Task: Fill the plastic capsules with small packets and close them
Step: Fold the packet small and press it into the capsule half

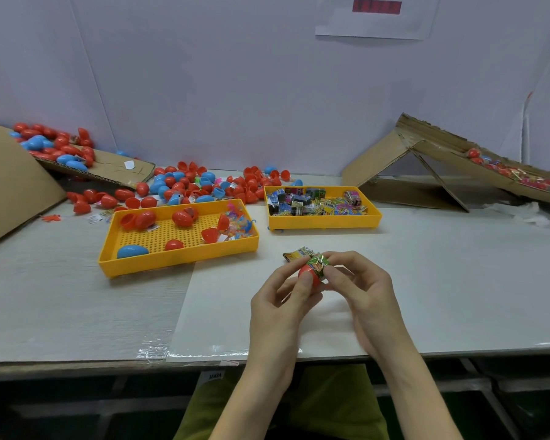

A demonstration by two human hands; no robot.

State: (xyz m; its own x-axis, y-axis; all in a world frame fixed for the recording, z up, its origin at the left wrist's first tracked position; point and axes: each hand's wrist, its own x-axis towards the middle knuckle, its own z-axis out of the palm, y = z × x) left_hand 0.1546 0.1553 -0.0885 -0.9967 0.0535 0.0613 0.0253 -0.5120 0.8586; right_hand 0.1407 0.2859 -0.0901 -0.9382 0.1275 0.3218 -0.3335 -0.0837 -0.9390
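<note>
My left hand [280, 301] pinches a red plastic capsule half [308, 277] over the white table. My right hand [361, 292] pinches a green foil packet [318, 263] into it. It looks unclosed, and many capsules in the yellow perforated tray [178, 264] seem left to fill.

Olive-green trousers [337, 400] are worn; forearms [269, 360] are bare.

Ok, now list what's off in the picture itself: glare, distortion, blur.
Head view: wide-angle distortion tilts the wall seams; glare glints on the clear tape at the table edge; the packet at the red capsule, held by left hand and right hand, looks slightly blurred; underneath is dark; light above is even, shadows faint.
</note>
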